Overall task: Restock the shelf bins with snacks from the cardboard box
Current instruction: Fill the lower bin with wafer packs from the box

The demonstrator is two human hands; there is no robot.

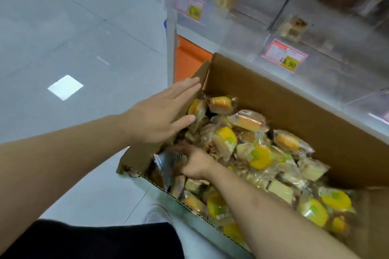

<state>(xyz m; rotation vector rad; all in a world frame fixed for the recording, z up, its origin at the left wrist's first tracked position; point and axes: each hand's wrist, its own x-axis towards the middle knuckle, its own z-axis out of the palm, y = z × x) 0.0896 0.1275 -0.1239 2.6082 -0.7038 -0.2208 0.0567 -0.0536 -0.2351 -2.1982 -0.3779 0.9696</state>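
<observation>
We note matt brown corrugated cardboard forming the box (280,99). The snacks (261,156) sit in clear, glossy plastic wrappers. The shelf bins (248,33) are transparent hard plastic carrying paper price labels (284,55). The floor (63,27) is smooth, pale tile with a slight sheen.

Snacks (261,156) fill the cardboard box (294,109), which sits just before the shelf bins (263,33), floor (73,38) at left.
</observation>
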